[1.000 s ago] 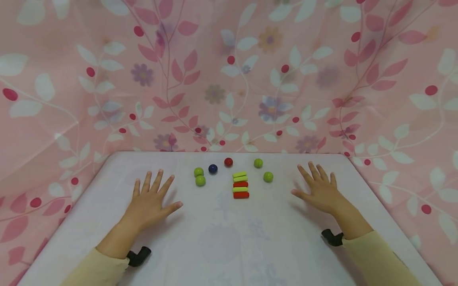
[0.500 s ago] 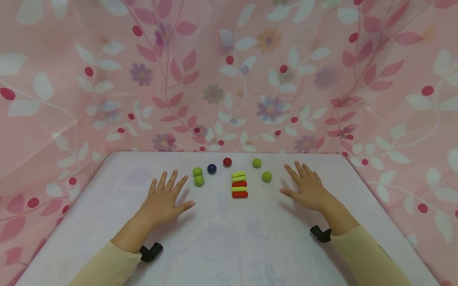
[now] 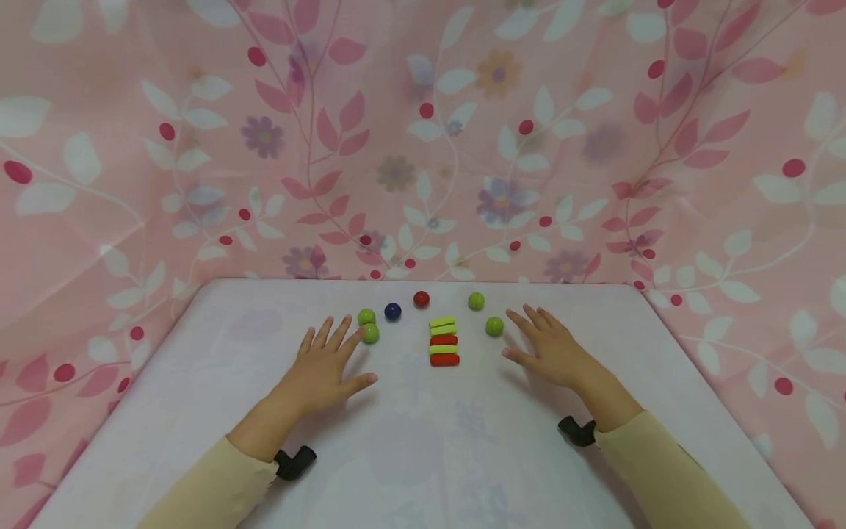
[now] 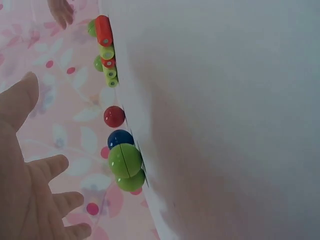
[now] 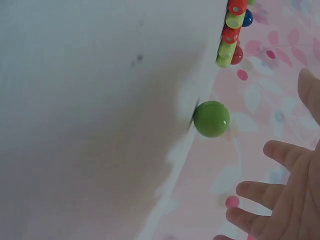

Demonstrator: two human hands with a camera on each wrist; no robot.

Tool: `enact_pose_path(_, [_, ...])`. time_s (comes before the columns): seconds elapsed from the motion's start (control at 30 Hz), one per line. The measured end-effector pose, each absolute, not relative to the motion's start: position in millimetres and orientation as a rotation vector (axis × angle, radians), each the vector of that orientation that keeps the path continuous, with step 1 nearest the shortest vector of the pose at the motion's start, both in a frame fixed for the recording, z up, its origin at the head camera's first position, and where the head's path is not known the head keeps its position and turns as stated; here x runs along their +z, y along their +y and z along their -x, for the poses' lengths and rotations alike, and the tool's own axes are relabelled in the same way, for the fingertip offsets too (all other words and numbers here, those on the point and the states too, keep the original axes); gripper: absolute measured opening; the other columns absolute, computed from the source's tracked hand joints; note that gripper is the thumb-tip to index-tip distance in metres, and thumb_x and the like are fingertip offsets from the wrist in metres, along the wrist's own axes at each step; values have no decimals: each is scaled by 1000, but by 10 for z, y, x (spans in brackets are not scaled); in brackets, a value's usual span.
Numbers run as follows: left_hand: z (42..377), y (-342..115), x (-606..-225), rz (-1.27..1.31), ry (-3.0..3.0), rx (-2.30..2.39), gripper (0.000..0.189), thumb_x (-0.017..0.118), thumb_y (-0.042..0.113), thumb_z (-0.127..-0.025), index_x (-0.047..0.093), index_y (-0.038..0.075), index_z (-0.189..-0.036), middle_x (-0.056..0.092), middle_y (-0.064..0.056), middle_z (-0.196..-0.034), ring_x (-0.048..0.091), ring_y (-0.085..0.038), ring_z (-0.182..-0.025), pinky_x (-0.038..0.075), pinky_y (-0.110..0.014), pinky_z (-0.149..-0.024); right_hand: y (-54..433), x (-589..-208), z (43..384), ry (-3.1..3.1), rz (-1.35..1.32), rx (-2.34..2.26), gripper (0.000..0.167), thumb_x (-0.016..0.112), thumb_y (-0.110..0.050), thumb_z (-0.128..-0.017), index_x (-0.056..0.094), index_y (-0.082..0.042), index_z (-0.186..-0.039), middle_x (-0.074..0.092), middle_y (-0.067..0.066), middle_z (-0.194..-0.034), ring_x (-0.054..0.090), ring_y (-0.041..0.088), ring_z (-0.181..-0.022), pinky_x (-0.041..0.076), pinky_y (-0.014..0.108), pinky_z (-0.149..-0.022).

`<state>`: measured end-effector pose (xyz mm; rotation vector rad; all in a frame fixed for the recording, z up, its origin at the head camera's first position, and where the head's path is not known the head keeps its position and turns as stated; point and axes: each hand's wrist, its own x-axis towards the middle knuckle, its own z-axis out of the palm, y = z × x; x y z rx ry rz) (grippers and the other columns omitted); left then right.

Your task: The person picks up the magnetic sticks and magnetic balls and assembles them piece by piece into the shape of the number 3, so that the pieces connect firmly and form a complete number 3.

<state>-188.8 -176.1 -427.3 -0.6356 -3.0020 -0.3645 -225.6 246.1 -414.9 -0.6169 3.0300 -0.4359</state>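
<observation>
My left hand [image 3: 320,373] hovers over the table, fingers spread and holding nothing. Its index fingertip overlaps the nearer of two touching green balls [image 3: 370,333] in the head view; the left wrist view shows a gap between fingers and balls. Over on the right, my right hand [image 3: 551,354] is likewise spread and holds nothing, just beside a green ball [image 3: 494,326]. Between the hands, several red and yellow-green tubes [image 3: 444,360] with holes in their ends lie in a column. A dark blue ball [image 3: 393,311] and a red ball [image 3: 421,299] sit behind them.
Another green ball [image 3: 476,300], with a groove, stands near the back edge. The white table [image 3: 410,455] meets a pink floral curtain [image 3: 396,147] behind and at both sides. A black device [image 3: 295,463] is strapped at the left wrist, another [image 3: 577,431] at the right.
Both hands have moved inward over the table, the left one to the right and the right one to the left. The balls and tubes have stayed in place.
</observation>
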Motion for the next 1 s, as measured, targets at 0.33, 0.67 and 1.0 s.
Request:
enact_pose_path(0.33, [1999, -1542, -4316, 760, -2921, -421, 77, 59, 60, -93, 43, 13, -152, 29, -18, -161, 17, -42, -149, 13, -65, -116, 2326, -4148, 2320, 3018, 665, -537, 73, 63, -47, -97, 34, -16, -156, 28, 24, -159, 23, 47, -144, 22, 67, -112])
enact_pose_path(0.67, [2119, -1329, -4331, 821, -2921, -598, 61, 65, 46, -95, 52, 12, -143, 36, -19, -156, 29, -39, -145, 22, -60, -116, 2271, -4162, 2448, 3007, 691, -639, 57, 67, -32, -97, 51, -4, -143, 46, 25, -145, 41, 46, -134, 31, 62, -110])
enact_pose_path(1.0, [2244, -1140, -4341, 859, -2896, -756, 45, 66, 36, -97, 60, 9, -133, 54, -11, -141, 45, -30, -136, 34, -46, -114, 2261, -4223, 2598, 2964, 628, -705, 52, 68, -30, -97, 55, -3, -140, 52, 23, -139, 49, 41, -129, 37, 59, -107])
